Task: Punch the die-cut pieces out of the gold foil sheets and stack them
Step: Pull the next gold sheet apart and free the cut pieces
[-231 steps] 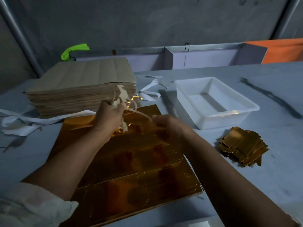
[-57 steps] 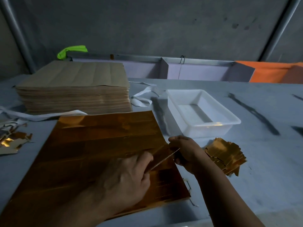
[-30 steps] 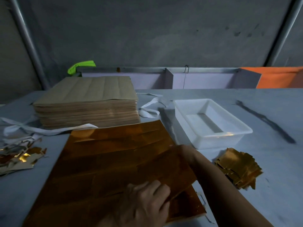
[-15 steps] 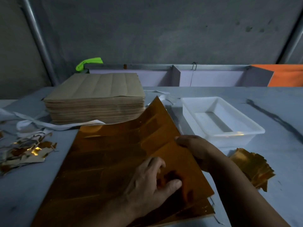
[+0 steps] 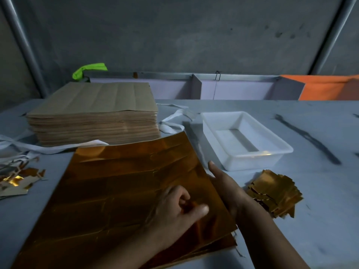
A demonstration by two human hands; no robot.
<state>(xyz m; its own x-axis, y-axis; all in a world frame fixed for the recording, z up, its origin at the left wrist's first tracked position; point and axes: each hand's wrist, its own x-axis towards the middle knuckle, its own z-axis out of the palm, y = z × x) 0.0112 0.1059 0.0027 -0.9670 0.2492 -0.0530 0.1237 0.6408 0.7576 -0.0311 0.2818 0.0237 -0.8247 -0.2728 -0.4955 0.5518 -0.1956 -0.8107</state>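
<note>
The work area is a pale grey bench (image 5: 320, 220) set against a bare concrete wall (image 5: 174, 35). A tall stack of brown sheets (image 5: 93, 115) stands at the rear left, with white strips (image 5: 172, 121) trailing beside it. A white tray (image 5: 246, 140) sits at the rear right. Foil scrap (image 5: 17, 179) lies at the left edge.

The gold foil sheets (image 5: 126, 181) lie in a low pile at the front centre of the bench, foil side up. The punched pieces (image 5: 275, 193) form a loose, uneven stack just right of the pile, in front of the tray.

The left hand (image 5: 174, 208) rests on the top sheet near its right front corner, fingers curled and thumb extended. Whether it pinches the foil cannot be determined because of blur. The right hand (image 5: 223, 183) lies against the right edge of the pile with fingers straight, gripping nothing visible.

Handling notes, judged from appearance:
- The sheets look thin, light and flexible, with a slick foil face. Expect them to slide on one another.
- Die-cut lines probably tear easily. Avoid sharp bends that crease the foil.
- Take hold at an edge or corner and separate one sheet. Support it flat with the other hand.
- Press pieces out close to the cut lines, not at mid-panel.
</note>
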